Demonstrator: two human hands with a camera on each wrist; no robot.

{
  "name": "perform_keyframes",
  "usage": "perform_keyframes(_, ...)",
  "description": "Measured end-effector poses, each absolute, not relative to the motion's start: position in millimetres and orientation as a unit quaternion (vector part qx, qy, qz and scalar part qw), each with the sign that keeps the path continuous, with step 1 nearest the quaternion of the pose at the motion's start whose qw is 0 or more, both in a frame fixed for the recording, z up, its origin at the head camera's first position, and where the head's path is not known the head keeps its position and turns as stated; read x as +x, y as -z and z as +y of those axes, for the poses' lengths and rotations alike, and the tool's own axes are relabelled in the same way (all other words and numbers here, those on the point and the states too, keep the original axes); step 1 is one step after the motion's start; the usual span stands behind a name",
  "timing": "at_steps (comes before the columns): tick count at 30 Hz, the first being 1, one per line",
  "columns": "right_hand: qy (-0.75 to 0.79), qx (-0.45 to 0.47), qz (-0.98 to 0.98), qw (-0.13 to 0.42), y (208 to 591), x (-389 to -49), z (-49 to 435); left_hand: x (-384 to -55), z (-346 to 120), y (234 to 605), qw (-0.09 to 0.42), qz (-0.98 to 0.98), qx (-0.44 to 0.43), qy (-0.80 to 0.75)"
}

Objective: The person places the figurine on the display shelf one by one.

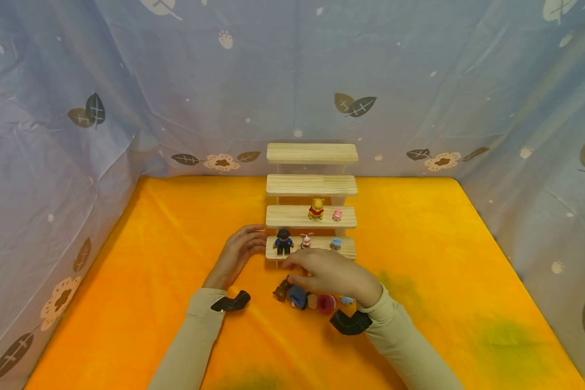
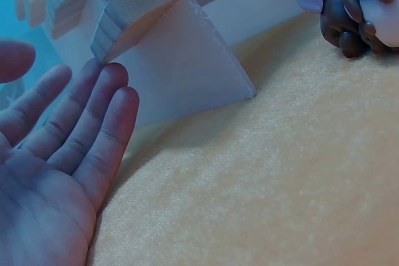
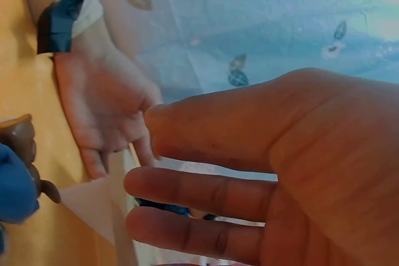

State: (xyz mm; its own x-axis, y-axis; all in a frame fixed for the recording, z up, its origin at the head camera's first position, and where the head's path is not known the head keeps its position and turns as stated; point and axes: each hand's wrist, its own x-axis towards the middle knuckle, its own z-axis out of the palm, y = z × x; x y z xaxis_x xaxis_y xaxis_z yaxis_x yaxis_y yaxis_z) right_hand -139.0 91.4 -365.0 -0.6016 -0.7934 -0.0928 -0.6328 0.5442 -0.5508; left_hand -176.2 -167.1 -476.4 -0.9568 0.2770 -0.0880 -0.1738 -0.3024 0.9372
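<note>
Your left hand (image 1: 239, 252) is empty, fingers extended, its fingertips right at the left end of the wooden shelf's (image 1: 312, 185) lowest step, though you cannot tell whether they touch; the dark-haired figure (image 1: 284, 244) stands on that step, just right of them. Your right hand (image 1: 338, 273) is empty too, fingers nearly straight, in front of that step; below it, the brown figure (image 1: 280, 292) and blue-hatted figure (image 1: 297, 297) lie on the counter (image 1: 419, 244).

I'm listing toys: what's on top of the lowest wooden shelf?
The lowest shelf holds a dark-haired figure, a pink-eared one and a blue-topped one. The right grip covers part of its front; anything there is hidden.
</note>
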Motion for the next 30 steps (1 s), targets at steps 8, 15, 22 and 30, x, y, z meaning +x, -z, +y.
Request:
perform_keyframes(8,0.22,-0.394,0.869,0.205,368,-139,87,-176,-168,476,0.139,0.574,0.042,-0.806)
perform_keyframes(15,0.175,-0.338,0.884,0.272,376,-139,86,-177,-166,478,0.144,0.568,0.041,-0.809)
perform_keyframes(22,0.17,-0.321,0.878,0.313,383,-139,82,-178,-166,478,0.144,0.569,0.037,-0.809)
perform_keyframes(30,0.128,-0.339,0.884,0.296,386,-136,78,-177,-165,477,0.141,0.565,0.037,-0.812)
